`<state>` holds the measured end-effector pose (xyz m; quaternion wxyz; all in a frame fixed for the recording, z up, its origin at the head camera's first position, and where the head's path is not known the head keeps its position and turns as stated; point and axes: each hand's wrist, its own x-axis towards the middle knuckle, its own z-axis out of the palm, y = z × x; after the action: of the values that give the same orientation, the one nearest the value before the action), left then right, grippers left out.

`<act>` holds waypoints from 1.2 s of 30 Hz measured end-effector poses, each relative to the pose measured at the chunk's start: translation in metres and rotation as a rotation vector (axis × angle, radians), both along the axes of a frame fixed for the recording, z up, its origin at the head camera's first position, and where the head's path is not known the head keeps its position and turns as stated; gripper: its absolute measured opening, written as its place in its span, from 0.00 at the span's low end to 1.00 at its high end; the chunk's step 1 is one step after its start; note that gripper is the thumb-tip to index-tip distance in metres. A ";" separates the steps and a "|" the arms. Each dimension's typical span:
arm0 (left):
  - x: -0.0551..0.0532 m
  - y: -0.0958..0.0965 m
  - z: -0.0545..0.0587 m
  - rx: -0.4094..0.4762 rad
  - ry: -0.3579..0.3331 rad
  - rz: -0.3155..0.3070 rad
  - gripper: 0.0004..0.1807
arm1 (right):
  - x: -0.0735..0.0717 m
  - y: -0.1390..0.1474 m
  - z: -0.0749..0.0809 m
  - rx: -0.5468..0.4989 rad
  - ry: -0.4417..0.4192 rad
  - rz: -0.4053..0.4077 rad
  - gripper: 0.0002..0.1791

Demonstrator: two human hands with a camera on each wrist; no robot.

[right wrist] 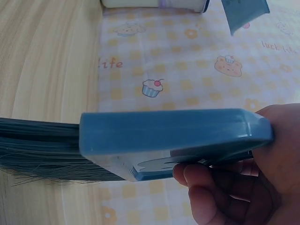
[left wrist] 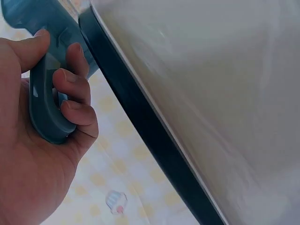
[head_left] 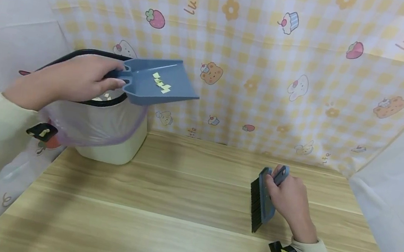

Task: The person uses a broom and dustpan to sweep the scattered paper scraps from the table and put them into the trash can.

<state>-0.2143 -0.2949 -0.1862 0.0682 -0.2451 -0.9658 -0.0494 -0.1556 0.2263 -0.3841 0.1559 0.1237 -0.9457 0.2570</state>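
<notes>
My left hand (head_left: 86, 75) grips the handle of a blue-grey dustpan (head_left: 161, 81), holding it above the rim of a lined trash bin (head_left: 109, 149). Several small pale yellow scraps (head_left: 161, 84) lie on the pan. In the left wrist view, the fingers curl round the looped dustpan handle (left wrist: 44, 103), beside the bin's dark rim (left wrist: 140, 110). Over the right part of the table, my right hand (head_left: 290, 198) holds a blue-grey hand brush (head_left: 266, 199) with dark bristles pointing left. The right wrist view shows fingers curled at the brush (right wrist: 173, 131); its bristles (right wrist: 42, 150) are near the wood.
The wood-grain table (head_left: 185, 192) spreads below both hands. A yellow checked cloth (head_left: 258, 56) with cartoon prints hangs along the back, and white sheets close the sides. Pale scraps (head_left: 104, 97) show inside the bin, whose translucent liner (head_left: 97, 126) folds over its outside.
</notes>
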 end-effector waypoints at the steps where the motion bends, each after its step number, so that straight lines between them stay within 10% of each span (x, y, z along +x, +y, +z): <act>1: 0.000 -0.004 0.000 0.003 -0.003 0.011 0.11 | 0.000 0.000 0.000 0.000 -0.001 -0.001 0.12; 36: 0.028 -0.129 -0.016 -0.036 -0.036 0.369 0.32 | -0.002 0.000 -0.002 -0.003 0.007 0.012 0.10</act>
<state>-0.1861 -0.4240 -0.2022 0.0541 -0.0642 -0.9962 -0.0230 -0.1573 0.2265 -0.3859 0.1579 0.1302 -0.9440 0.2587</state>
